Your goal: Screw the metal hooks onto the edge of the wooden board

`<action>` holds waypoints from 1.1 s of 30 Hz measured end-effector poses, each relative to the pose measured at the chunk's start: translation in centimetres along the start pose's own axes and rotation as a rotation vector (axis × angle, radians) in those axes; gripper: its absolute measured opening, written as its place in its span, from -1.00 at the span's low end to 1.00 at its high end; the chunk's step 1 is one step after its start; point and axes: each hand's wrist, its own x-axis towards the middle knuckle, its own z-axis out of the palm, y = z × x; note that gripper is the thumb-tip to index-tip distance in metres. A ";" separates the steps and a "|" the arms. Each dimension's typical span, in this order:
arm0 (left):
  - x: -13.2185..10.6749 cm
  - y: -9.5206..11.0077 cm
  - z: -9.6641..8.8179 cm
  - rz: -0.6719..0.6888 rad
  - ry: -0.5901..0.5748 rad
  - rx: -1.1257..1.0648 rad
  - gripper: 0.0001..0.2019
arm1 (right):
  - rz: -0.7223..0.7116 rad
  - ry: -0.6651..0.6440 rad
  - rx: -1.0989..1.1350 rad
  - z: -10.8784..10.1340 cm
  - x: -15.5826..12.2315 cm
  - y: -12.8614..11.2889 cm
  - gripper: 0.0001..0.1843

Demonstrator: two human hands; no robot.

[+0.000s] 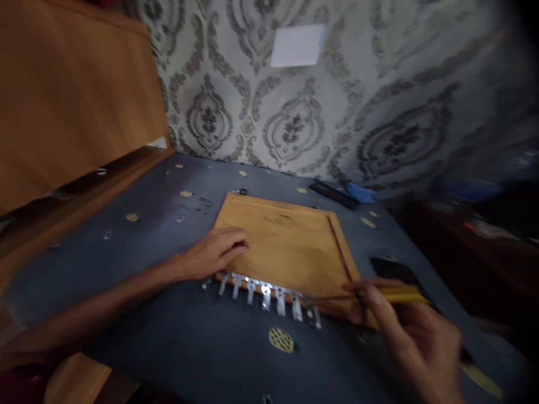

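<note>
A wooden board (290,247) with a groove along its border lies on the dark tabletop. Along its near edge runs a metal hook strip (266,297) with several shiny hooks hanging off the side. My left hand (214,252) rests on the board's left part, fingers bent and pressed together, above the strip's left end. In my right hand (416,336) is a screwdriver (402,293) with a yellow handle. Its thin shaft points left, the tip close to the strip's right end; blur hides whether it touches. Fingers of the right hand are wrapped round the handle.
A dark flat object (393,270) lies right of the board. A black elongated object (334,194) and a blue item (361,193) sit at the back right. Small metal pieces (206,201) lie left of the board. A wooden cabinet (76,106) borders the left; patterned wall (290,123) behind.
</note>
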 end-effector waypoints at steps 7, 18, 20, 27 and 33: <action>1.9 3.8 1.0 0.053 -0.127 -0.107 -0.85 | 0.049 -0.133 0.299 -0.2 -0.6 0.3 -0.70; 5.3 6.9 4.6 -0.016 -0.324 -0.121 -0.87 | -0.006 -0.150 0.317 -0.4 -0.5 0.6 -0.77; 5.6 6.9 5.0 -0.036 -0.332 -0.119 -0.87 | -0.011 -0.150 0.316 -0.4 -0.6 0.6 -0.77; 6.0 6.4 5.5 -0.094 -0.406 -0.065 -0.84 | -0.041 -0.152 0.330 -0.5 -0.5 0.7 -0.78; 6.0 4.2 4.1 -0.147 -0.350 0.073 -0.82 | -0.065 -0.152 0.306 -0.6 -0.4 0.8 -0.81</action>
